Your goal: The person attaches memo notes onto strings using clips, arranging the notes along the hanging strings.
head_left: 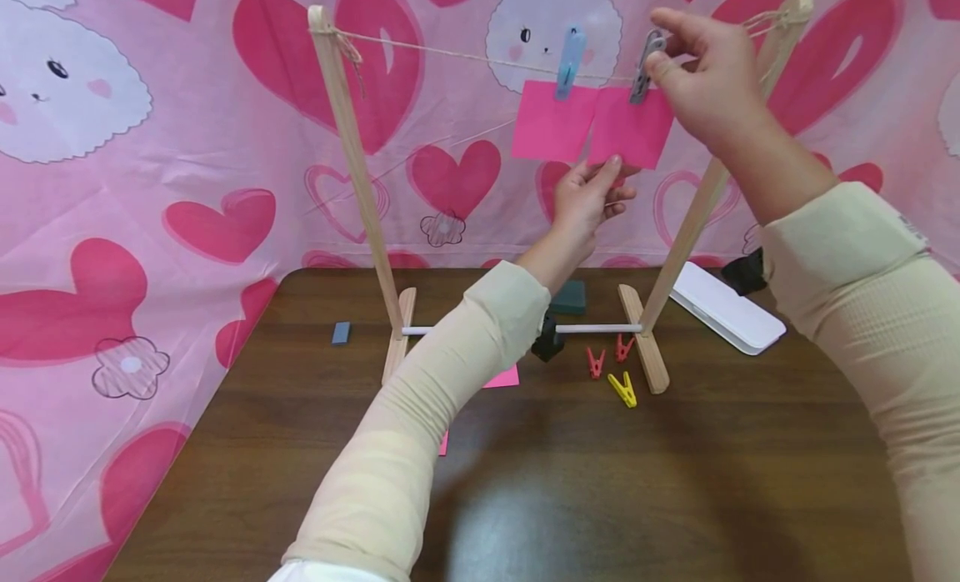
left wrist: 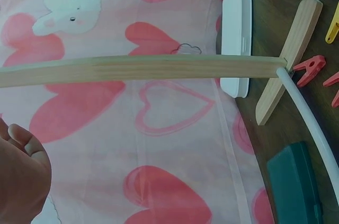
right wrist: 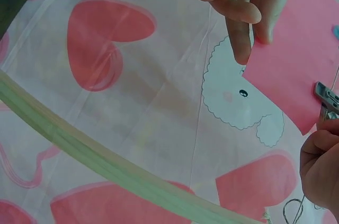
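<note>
A pink paper square (head_left: pixel 628 133) hangs at a string strung between two wooden posts. My left hand (head_left: pixel 588 200) pinches its bottom edge between thumb and fingers. At its top edge sits a grey clothespin (head_left: pixel 640 80), which my right hand (head_left: pixel 712 77) pinches by its upper end. Beside it, a second pink paper square (head_left: pixel 546 130) hangs from a light blue clothespin (head_left: pixel 570 63). In the right wrist view the grey clothespin (right wrist: pixel 326 97) lies across the paper's edge, right at the fingertips. The left wrist view catches only part of the left hand (left wrist: pixel 24 176).
Two red clothespins (head_left: pixel 596 363) and a yellow clothespin (head_left: pixel 623 390) lie by the stand's right foot (head_left: pixel 652 369). Behind are a white case (head_left: pixel 727 307) and a dark green box (head_left: pixel 570 298). A small blue block (head_left: pixel 341 333) lies left; pink paper (head_left: pixel 504 378) shows beneath the left arm.
</note>
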Demonstrator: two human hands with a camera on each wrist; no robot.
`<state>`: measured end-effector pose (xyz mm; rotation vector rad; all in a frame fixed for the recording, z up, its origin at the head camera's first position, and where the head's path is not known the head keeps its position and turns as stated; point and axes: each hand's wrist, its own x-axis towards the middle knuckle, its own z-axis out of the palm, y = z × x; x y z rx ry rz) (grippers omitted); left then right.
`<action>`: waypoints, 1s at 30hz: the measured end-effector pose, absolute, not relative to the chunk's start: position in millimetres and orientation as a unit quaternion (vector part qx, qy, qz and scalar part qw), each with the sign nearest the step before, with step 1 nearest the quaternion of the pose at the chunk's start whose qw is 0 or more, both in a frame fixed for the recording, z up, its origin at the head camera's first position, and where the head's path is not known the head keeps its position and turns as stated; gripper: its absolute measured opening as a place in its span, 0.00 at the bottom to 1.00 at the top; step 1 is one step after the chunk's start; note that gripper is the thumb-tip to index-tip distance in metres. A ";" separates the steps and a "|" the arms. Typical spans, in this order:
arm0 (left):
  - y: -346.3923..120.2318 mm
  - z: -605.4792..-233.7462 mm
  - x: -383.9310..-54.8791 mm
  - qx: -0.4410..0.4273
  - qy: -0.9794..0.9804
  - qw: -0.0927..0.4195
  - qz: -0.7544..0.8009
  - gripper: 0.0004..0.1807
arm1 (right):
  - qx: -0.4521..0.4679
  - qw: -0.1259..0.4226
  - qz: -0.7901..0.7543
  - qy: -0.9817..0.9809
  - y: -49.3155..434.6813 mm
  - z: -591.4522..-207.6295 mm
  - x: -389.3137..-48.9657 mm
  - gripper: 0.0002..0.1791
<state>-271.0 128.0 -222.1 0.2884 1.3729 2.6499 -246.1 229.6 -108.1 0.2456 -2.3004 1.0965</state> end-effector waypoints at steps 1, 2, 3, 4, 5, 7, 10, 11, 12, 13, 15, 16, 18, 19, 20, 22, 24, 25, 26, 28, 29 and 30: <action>128.0 -222.3 -270.9 0.096 0.454 0.072 0.883 0.11 | 0.092 0.286 0.412 -0.860 230.1 -108.2 -245.8 0.23; 128.0 -222.3 -270.8 0.097 0.452 0.074 0.884 0.13 | 0.093 0.284 0.413 -0.860 230.7 -108.3 -245.5 0.24; 128.0 -222.2 -270.5 0.096 0.451 0.075 0.884 0.16 | 0.092 0.282 0.412 -0.861 231.3 -108.7 -245.1 0.24; 127.9 -222.2 -270.2 0.097 0.452 0.075 0.884 0.17 | 0.092 0.281 0.410 -0.863 232.0 -109.1 -244.5 0.25; 127.7 -222.0 -269.8 0.097 0.452 0.076 0.883 0.18 | 0.092 0.278 0.408 -0.865 232.5 -109.5 -244.0 0.26; 127.9 -222.2 -269.5 0.094 0.451 0.077 0.884 0.18 | 0.089 0.270 0.406 -0.869 233.4 -110.6 -242.8 0.26; 128.4 -223.6 -269.4 0.097 0.457 0.074 0.881 0.13 | 0.092 0.267 0.408 -0.868 235.1 -112.1 -241.7 0.27; 128.6 -224.1 -269.4 0.098 0.456 0.073 0.881 0.12 | 0.096 0.268 0.411 -0.866 235.7 -112.7 -241.5 0.27; 128.7 -224.6 -269.4 0.098 0.456 0.072 0.882 0.12 | 0.101 0.272 0.415 -0.862 236.1 -113.4 -241.3 0.27; 128.9 -225.1 -269.3 0.099 0.456 0.071 0.882 0.12 | 0.106 0.276 0.419 -0.858 236.6 -114.2 -241.0 0.27; 129.1 -225.6 -268.9 0.101 0.455 0.069 0.882 0.12 | 0.117 0.287 0.427 -0.849 237.4 -116.1 -239.8 0.27; 128.8 -225.7 -268.7 0.100 0.453 0.069 0.883 0.12 | 0.122 0.294 0.430 -0.845 237.7 -117.5 -238.9 0.27; 128.4 -225.7 -268.4 0.099 0.452 0.070 0.884 0.13 | 0.130 0.308 0.437 -0.835 238.2 -120.5 -236.4 0.27; 128.1 -225.6 -268.1 0.099 0.453 0.071 0.883 0.14 | 0.130 0.317 0.438 -0.831 238.6 -122.2 -235.0 0.27; 127.9 -225.5 -268.0 0.097 0.454 0.072 0.883 0.14 | 0.132 0.330 0.436 -0.827 239.1 -124.2 -233.7 0.26; 127.3 -225.5 -267.8 0.095 0.456 0.074 0.882 0.15 | 0.130 0.351 0.432 -0.821 240.0 -128.5 -230.4 0.25; 126.9 -226.0 -268.0 0.094 0.458 0.073 0.881 0.15 | 0.123 0.372 0.428 -0.815 240.9 -133.2 -227.1 0.24; 126.6 -226.3 -268.0 0.093 0.459 0.073 0.881 0.14 | 0.119 0.384 0.422 -0.813 241.6 -135.9 -225.7 0.23; 126.4 -227.0 -268.1 0.092 0.459 0.070 0.881 0.13 | 0.117 0.392 0.421 -0.810 242.4 -138.7 -224.2 0.22; 125.8 -228.4 -268.2 0.092 0.459 0.070 0.881 0.12 | 0.109 0.403 0.421 -0.806 244.4 -144.9 -221.5 0.21; 125.5 -229.5 -268.4 0.091 0.459 0.070 0.881 0.12 | 0.106 0.406 0.424 -0.802 245.7 -148.2 -220.4 0.20; 124.9 -230.5 -268.2 0.093 0.459 0.071 0.881 0.13 | 0.105 0.408 0.430 -0.798 247.3 -151.5 -219.5 0.20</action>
